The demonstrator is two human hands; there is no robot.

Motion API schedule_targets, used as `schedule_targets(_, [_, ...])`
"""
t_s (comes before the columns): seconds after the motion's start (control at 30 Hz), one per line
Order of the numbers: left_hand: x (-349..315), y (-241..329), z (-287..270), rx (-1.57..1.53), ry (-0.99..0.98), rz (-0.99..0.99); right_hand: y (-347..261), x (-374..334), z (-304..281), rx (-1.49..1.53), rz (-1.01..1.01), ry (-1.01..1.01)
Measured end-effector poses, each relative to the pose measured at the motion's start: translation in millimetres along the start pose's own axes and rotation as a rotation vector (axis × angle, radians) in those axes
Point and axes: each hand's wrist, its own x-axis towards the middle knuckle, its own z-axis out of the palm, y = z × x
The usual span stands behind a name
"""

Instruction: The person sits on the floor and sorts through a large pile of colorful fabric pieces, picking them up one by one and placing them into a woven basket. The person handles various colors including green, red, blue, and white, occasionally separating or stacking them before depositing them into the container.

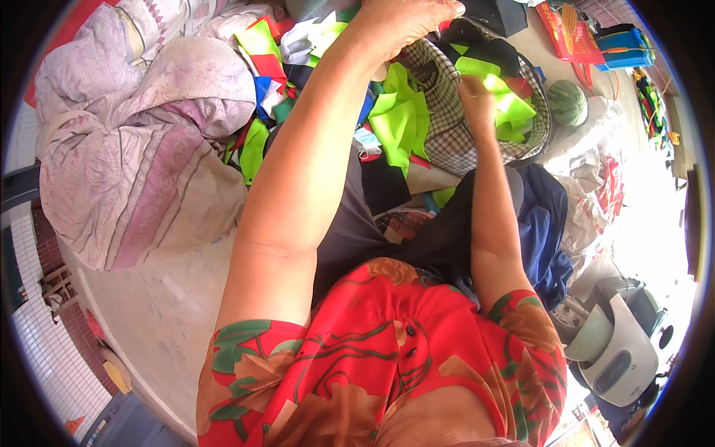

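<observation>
My left hand (406,28) reaches far forward past the cloth heap, partly cut off by the top edge. Its fingers point right and I cannot tell whether they hold anything. Over a checked fabric basket (447,138), my right hand (477,100) is curled closed, right against lime-green cloth pieces (512,112). What its fingers grip, if anything, is hidden. Dark cloth and a bit of red also lie in the basket. Left of it, more lime-green cloth (400,115) spreads beside a black piece (383,184) and a pale blue face mask (366,142).
A large pale patterned quilt (149,149) is bunched at the left. Mixed scraps (268,67) lie between it and my left arm. Beyond the basket are a watermelon (567,103) and a red bag (570,36). A white and grey appliance (618,350) stands at the lower right.
</observation>
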Motion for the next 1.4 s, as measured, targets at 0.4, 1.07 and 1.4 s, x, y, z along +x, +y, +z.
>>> schedule_targets(0.4, [3, -9, -6, 0.106, 0.174, 0.176, 5, -57, 136, -0.142, -0.185, -0.587])
schedule_targets(1.07, [-6, -2, -16, -0.007, 0.024, 0.169, 2, -101, 153, -0.448, -0.178, -0.710])
schedule_targets(1.4, [-22, 4, -28, -0.034, 0.172, 0.198, 27, -5, 129, 0.130, 0.304, -0.184])
